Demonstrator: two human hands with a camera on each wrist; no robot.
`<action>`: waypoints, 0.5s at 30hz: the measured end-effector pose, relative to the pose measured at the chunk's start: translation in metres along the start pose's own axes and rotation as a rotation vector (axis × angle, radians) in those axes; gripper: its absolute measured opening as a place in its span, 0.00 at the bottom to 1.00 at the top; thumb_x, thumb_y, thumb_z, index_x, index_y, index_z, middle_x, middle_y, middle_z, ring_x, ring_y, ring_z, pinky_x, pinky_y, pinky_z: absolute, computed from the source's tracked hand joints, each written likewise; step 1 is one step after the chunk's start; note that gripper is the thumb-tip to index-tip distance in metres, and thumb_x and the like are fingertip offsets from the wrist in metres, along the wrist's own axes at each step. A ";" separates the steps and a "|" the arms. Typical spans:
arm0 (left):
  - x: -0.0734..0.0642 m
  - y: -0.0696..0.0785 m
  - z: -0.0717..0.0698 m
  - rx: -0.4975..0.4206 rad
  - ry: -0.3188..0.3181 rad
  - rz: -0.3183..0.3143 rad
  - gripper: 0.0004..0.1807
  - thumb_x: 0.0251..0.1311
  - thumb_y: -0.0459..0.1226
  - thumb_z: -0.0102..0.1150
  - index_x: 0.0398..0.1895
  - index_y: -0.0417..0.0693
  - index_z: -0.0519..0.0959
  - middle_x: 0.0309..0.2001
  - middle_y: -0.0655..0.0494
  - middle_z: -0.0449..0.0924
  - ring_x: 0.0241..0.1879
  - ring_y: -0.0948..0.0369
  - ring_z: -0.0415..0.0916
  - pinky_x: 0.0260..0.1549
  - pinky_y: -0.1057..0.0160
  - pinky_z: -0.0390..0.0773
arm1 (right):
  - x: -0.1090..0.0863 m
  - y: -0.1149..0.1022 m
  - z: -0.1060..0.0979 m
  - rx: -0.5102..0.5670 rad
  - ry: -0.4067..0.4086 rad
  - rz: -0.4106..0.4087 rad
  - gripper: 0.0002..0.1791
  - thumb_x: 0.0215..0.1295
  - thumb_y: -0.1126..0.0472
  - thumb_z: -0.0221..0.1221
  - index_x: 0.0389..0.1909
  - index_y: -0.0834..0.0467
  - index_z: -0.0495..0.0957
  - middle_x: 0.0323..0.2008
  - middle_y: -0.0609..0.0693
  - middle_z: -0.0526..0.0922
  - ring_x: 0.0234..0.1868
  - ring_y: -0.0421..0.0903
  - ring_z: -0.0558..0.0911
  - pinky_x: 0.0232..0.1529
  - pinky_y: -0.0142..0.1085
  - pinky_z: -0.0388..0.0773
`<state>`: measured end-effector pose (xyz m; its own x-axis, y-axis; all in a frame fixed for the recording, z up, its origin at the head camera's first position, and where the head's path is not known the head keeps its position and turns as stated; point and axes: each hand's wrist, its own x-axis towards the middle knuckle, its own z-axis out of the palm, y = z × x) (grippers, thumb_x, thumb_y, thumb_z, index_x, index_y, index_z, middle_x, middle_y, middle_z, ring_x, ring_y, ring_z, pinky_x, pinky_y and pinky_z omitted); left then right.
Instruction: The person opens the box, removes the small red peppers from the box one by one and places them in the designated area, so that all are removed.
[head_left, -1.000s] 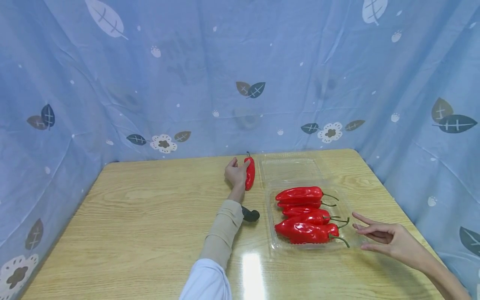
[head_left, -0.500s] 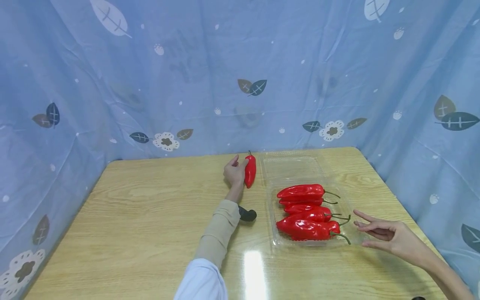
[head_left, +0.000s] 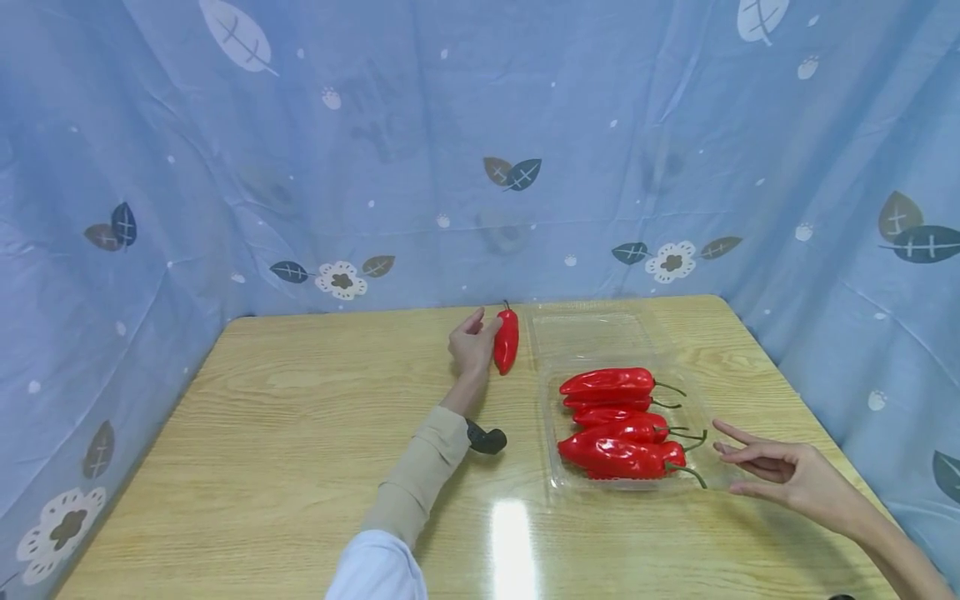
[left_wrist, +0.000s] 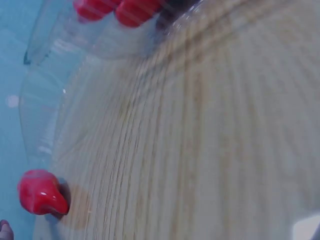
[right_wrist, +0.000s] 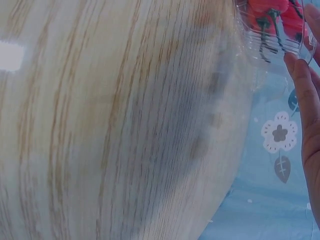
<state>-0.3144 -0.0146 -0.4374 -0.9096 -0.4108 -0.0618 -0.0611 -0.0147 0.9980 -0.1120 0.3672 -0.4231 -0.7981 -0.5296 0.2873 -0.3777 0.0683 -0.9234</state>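
Observation:
In the head view my left hand (head_left: 472,345) is at the far side of the table, its thumb right at the left side of a lone red pepper (head_left: 507,343). The other fingers stand away from it. The same red pepper (left_wrist: 41,193) lies on the wood in the left wrist view, with a fingertip near it. At the right my right hand (head_left: 787,477) has its fingers loosely extended along the right edge of a clear plastic clamshell box (head_left: 551,467). In the right wrist view its fingers (right_wrist: 303,82) touch the box wall. Several red peppers (head_left: 611,454) with green stems fill the tray.
The box's clear lid (head_left: 592,336) lies folded back toward the curtain. A wooden table (head_left: 300,467) carries everything. Blue leaf-patterned curtains (head_left: 420,150) rise along its back and sides. A black camera (head_left: 486,438) sits at my left wrist.
The head view has shifted slightly. My left forearm has swung a little to the left while the thumb stays at the lone pepper. My right hand keeps its place at the box.

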 end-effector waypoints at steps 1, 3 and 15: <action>-0.002 0.000 -0.002 -0.012 -0.017 0.006 0.23 0.52 0.39 0.70 0.54 0.50 0.82 0.51 0.47 0.80 0.51 0.55 0.73 0.48 0.59 0.77 | 0.000 0.000 0.000 0.005 0.000 -0.001 0.19 0.50 0.86 0.58 0.47 0.80 0.73 0.68 0.45 0.67 0.59 0.41 0.75 0.47 0.36 0.77; -0.004 0.001 -0.006 -0.041 -0.049 0.021 0.23 0.52 0.38 0.70 0.54 0.48 0.81 0.52 0.46 0.79 0.53 0.54 0.73 0.49 0.59 0.77 | 0.000 0.000 0.000 0.013 -0.001 -0.003 0.19 0.50 0.86 0.58 0.47 0.80 0.73 0.68 0.46 0.67 0.59 0.41 0.75 0.47 0.36 0.78; -0.027 0.006 -0.033 -0.095 -0.226 0.067 0.21 0.55 0.36 0.68 0.53 0.44 0.81 0.55 0.45 0.79 0.52 0.54 0.76 0.52 0.61 0.76 | -0.001 0.001 0.000 0.021 -0.013 0.004 0.20 0.51 0.85 0.58 0.49 0.77 0.74 0.68 0.44 0.66 0.59 0.40 0.75 0.46 0.36 0.78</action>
<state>-0.2767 -0.0333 -0.4290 -0.9797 -0.2001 0.0140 0.0315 -0.0848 0.9959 -0.1117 0.3682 -0.4241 -0.7936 -0.5401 0.2800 -0.3642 0.0531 -0.9298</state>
